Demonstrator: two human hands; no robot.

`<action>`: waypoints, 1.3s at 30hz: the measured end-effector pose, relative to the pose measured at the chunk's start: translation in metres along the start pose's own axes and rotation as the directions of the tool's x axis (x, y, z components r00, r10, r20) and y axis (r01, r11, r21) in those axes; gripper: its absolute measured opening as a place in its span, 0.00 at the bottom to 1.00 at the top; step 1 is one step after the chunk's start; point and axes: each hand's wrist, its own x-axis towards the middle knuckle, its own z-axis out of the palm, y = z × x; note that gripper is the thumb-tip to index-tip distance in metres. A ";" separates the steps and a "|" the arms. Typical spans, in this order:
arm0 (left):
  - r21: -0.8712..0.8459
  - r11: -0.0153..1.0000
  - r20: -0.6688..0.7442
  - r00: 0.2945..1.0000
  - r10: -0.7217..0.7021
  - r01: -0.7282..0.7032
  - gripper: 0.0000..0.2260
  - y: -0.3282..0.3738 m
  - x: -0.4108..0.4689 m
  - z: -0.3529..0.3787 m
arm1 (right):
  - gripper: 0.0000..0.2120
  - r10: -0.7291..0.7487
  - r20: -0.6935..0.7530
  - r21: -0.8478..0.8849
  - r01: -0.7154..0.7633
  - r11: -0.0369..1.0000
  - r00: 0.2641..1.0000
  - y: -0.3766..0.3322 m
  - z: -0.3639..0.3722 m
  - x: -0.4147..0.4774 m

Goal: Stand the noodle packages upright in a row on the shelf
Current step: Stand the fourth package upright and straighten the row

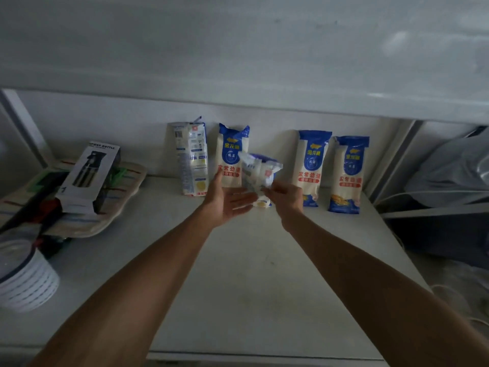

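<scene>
Several blue-and-white noodle packages stand against the back wall of the white shelf [251,260]: one turned back-side out [191,160], one beside it [230,154], and two further right [312,165] [347,173]. In the gap between them a fifth package [260,173] is tilted and blurred. My right hand [284,197] pinches its lower edge. My left hand [230,202] is open, palm up, just left of that package, fingers spread beneath its bottom end.
A spray bottle box [88,178] lies on a striped mat [124,197] at the left. A white ribbed container [25,282] sits at the front left. Grey bags and cables [449,176] fill the space right of the shelf.
</scene>
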 end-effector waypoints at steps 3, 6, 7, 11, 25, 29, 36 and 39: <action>-0.045 0.999 0.025 0.999 -0.027 0.028 0.35 -0.006 -0.004 -0.015 | 0.07 -0.009 0.054 -0.027 0.011 1.000 0.999 0.012 -0.007 -0.024; 0.093 0.981 0.033 0.984 -0.173 0.169 0.31 -0.020 -0.015 -0.024 | 0.10 0.119 0.061 0.047 -0.122 0.991 0.991 0.029 -0.012 -0.048; 0.185 0.965 0.022 0.981 -0.192 0.184 0.30 -0.027 -0.017 -0.026 | 0.11 0.180 0.080 0.161 -0.191 0.968 0.980 0.036 -0.014 -0.055; 0.253 0.954 -0.060 0.986 -0.153 0.164 0.19 -0.063 -0.026 -0.029 | 0.09 0.405 0.143 0.436 -0.425 0.793 0.903 0.061 -0.020 -0.075; 0.353 0.934 0.003 0.998 0.061 -0.059 0.25 -0.096 -0.046 -0.017 | 0.20 0.437 0.230 0.148 -0.475 0.868 0.870 0.054 -0.040 -0.083; 0.417 0.901 0.067 0.993 0.100 -0.119 0.27 -0.094 -0.046 -0.012 | 0.19 0.348 0.154 0.121 -0.367 0.922 0.925 0.048 -0.040 -0.082; 0.405 0.902 -0.022 0.984 0.174 -0.151 0.26 -0.098 -0.045 -0.013 | 0.18 0.183 0.217 -0.055 -0.175 0.983 0.959 0.038 -0.037 -0.083; 0.374 0.904 -0.017 0.973 0.232 -0.209 0.28 -0.094 -0.043 -0.014 | 0.20 0.162 0.187 -0.173 -0.130 0.976 0.969 0.038 -0.034 -0.079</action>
